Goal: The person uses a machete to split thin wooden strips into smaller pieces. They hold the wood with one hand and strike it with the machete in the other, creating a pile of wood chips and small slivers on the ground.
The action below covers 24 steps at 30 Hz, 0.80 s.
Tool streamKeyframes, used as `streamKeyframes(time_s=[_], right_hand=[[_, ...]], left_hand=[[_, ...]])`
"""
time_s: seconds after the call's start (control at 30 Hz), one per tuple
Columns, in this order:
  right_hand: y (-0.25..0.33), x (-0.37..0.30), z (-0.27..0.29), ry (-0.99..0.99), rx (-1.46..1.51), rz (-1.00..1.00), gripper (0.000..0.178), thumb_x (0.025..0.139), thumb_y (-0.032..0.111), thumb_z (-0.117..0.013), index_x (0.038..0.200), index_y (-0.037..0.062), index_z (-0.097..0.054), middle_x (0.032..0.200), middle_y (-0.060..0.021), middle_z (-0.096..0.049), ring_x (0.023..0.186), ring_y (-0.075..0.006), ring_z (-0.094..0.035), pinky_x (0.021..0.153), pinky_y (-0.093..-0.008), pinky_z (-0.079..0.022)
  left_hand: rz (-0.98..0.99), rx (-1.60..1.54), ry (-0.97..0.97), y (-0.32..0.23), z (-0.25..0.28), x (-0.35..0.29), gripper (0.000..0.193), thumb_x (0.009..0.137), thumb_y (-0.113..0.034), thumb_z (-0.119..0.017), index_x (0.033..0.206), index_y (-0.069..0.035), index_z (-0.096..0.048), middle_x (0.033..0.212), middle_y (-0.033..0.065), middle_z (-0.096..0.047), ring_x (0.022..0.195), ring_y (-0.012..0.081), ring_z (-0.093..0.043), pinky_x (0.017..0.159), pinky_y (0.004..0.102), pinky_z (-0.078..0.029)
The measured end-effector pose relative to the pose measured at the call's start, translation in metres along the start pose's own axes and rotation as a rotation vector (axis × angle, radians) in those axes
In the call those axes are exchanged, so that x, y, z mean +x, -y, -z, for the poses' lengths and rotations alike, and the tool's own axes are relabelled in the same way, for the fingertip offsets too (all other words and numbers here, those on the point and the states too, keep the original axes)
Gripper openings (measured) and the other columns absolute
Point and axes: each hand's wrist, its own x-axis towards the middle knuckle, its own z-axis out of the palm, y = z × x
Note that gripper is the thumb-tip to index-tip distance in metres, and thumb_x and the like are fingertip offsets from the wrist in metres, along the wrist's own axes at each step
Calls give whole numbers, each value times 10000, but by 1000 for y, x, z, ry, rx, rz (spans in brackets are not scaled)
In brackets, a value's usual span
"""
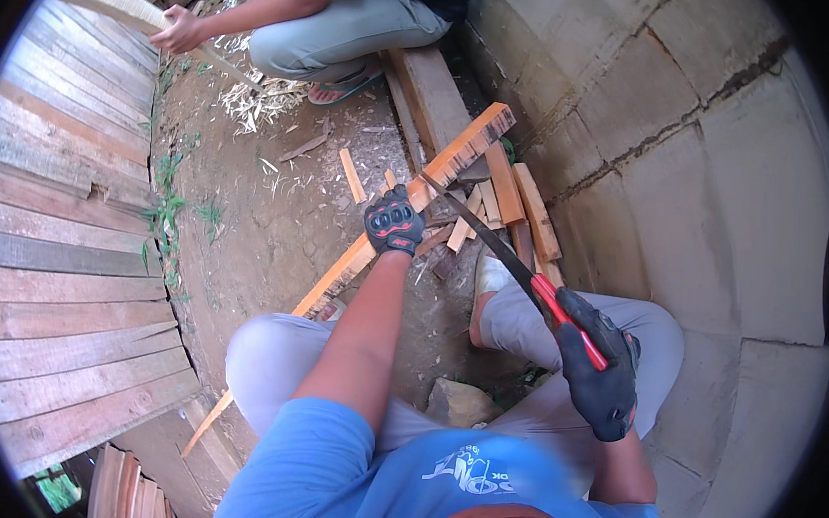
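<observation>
A long orange-brown wooden plank (341,272) slants from beside my left leg up to a thick beam in front of me. My left hand (395,222), in a black glove with red trim, grips it near the middle. My right hand (601,367), gloved in black too, is closed around the red handle of a hand saw (492,240). The saw's dark blade runs up and to the left, and its tip lies against the plank just beyond my left hand. My fingers on the plank are partly hidden by the glove's back.
Several cut wood pieces (507,193) lie beside a thick beam (432,96). A block wall (681,179) rises on the right, a plank wall (67,269) on the left. Ahead, a crouching person holds a long pale timber (109,1) above wood shavings (254,105). A stone (461,402) sits between my legs.
</observation>
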Motion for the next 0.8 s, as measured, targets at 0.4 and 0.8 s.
streamKeyframes(time_s=[0.4, 0.8], right_hand=[[-47, -13, -20, -70, -160, 322, 355, 1000, 206, -730, 1315, 45, -740, 1121, -158, -801, 906, -322, -792, 768, -406, -612], [-63, -12, -18, -103, 101, 226, 319, 989, 173, -744, 1284, 54, -756, 1104, -164, -801, 920, -313, -797, 810, -394, -617]], left_hand=[[-14, -107, 25, -7, 32, 1, 663, 897, -694, -706, 1167, -89, -716, 1105, 178, -778, 1022, 360, -762, 904, 489, -587], [-36, -360, 353, 24, 44, 28, 995, 780, -735, -778, 1404, 25, -627, 1321, 291, -714, 1243, 441, -691, 1039, 486, -549]])
